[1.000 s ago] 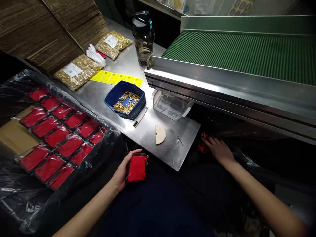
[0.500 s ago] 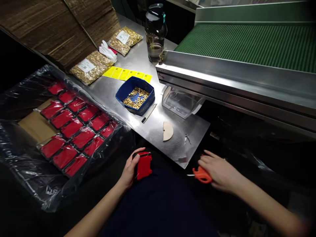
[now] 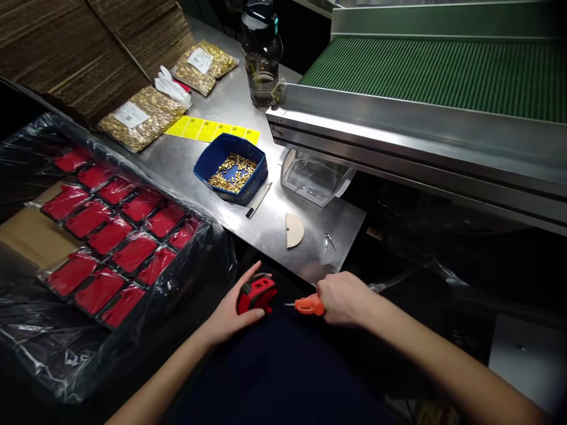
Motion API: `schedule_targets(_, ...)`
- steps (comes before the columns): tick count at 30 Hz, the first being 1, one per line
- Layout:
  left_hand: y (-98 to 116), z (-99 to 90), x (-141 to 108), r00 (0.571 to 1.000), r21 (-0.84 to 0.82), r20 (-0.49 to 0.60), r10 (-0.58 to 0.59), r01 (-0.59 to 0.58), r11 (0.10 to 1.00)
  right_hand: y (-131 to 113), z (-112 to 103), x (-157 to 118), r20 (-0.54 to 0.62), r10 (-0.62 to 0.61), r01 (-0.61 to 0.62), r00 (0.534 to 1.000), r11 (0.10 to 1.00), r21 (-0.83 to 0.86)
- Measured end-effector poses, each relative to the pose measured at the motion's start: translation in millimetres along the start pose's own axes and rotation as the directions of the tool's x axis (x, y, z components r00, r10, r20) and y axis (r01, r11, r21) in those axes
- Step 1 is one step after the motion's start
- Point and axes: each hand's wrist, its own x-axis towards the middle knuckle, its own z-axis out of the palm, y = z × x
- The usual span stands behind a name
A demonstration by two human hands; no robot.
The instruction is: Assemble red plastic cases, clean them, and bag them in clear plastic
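My left hand [image 3: 233,313] is wrapped round a red and black plastic housing [image 3: 257,293], thumb along its near side and forefinger stretched out behind. The housing is tilted, with small openings showing on its upper face. To its right, my right hand [image 3: 345,299] grips an orange air blow gun [image 3: 310,304]. The gun's thin metal nozzle points left at the housing, a short gap away. A translucent hose [image 3: 398,279] shows behind my right hand.
Left is a plastic-lined box [image 3: 26,319] of red housings. The metal table [image 3: 266,233] carries a blue bin [image 3: 208,162] of small brass pieces, a pale half-disc [image 3: 295,231], a bottle [image 3: 261,59] and bags of brass pieces [image 3: 137,133]. A green conveyor [image 3: 420,71] overhangs the right.
My right hand has brought the blow gun left, close to the housing. My left hand has turned the housing so a different face shows. The view has shifted slightly.
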Motion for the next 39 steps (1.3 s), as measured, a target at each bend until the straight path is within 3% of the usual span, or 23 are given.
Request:
schedule_targets(2,16,-0.5,1,0.985,0.255,0.162,0.059,-0.099,0.962,16,-15,-12,0.002,0.009,-0.009,1.0,1.0,0.005)
schedule_targets(4,29,4.8,8,0.938,0.432,0.333,0.092,-0.239,0.87,25,-29,-20,-0.003,0.015,-0.015,1.0,1.0,0.015)
schedule_targets(7,41,15.8,24,0.864,0.544,0.498,0.066,-0.371,0.753,26,-44,-19,-0.014,-0.013,0.013,1.0,1.0,0.005)
schedule_targets(10,46,16.0,34,0.831,0.528,0.556,0.017,-0.369,0.765,26,-49,-13,-0.021,-0.02,0.02,1.0,1.0,0.002)
schedule_targets(12,44,9.5,33,0.873,0.451,0.488,-0.025,-0.228,0.863,31,-44,-14,-0.021,-0.009,0.009,1.0,1.0,0.016)
schedule_targets(15,33,3.4,24,0.98,0.127,0.173,-0.101,0.08,0.989,48,-24,-28,-0.057,-0.006,0.008,0.998,0.999,0.034)
schedule_targets(18,18,13.2,18,0.975,-0.343,-0.047,-0.217,0.188,0.92,76,5,-40,-0.182,0.068,-0.064,0.981,0.998,0.027)
schedule_targets(21,10,33.5,21,0.945,-0.559,-0.049,-0.324,0.242,0.793,113,33,-32,-0.29,0.262,-0.27,0.92,0.963,0.013)
schedule_targets(24,10,51.4,33,0.93,-0.553,0.021,-0.366,0.316,0.771,151,53,-3,-0.315,0.413,-0.434,0.854,0.901,0.004)
schedule_targets(29,20,69.8,64,0.95,-0.367,0.093,-0.298,0.311,0.877,194,68,43,-0.325,0.507,-0.542,0.798,0.84,-0.02)
schedule_targets(34,25,84.9,89,0.977,-0.294,0.074,-0.2,0.213,0.932,205,78,51,-0.348,0.518,-0.563,0.782,0.825,-0.037)
schedule_targets(39,17,89.8,105,0.993,-0.101,-0.069,-0.094,0.086,0.991,204,90,45,-0.391,0.508,-0.561,0.767,0.828,-0.025)
